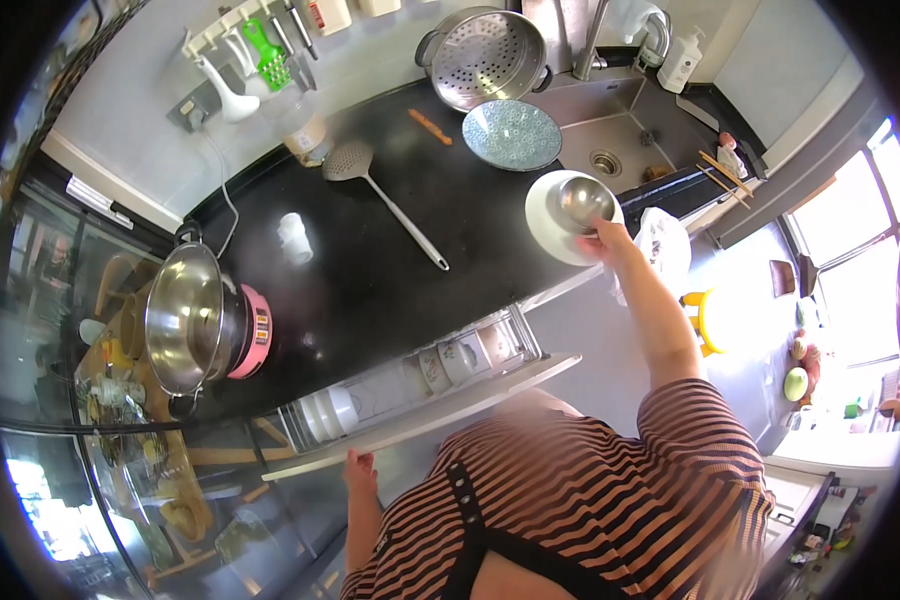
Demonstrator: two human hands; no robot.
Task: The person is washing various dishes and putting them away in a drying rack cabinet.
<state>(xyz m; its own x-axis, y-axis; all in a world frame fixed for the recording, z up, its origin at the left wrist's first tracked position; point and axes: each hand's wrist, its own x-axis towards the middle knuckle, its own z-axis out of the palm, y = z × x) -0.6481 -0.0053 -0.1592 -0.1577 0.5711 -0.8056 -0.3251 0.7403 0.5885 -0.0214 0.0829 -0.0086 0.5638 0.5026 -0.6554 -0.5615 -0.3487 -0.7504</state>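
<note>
On the right of the black countertop, my right hand [604,238] grips the rim of a small stainless steel bowl [585,201], which is over a white plate [544,232]. My left hand [361,472] is at the top edge of the pulled-out drawer front [420,431]; whether its fingers grip the edge is unclear. Inside the drawer, white dishes [328,414] stand at the left and patterned bowls [457,361] at the right. A blue patterned bowl [511,135] sits behind the plate. A skimmer with a long metal handle [401,217] lies mid-counter.
A steel colander [487,60] leans against the wall beside the sink [581,135]. At the left, a large steel pot [184,319] stands near a pink-rimmed appliance [259,331]. Chopsticks [724,178] lie by the sink's right edge. A plastic bag [664,244] hangs near my right forearm.
</note>
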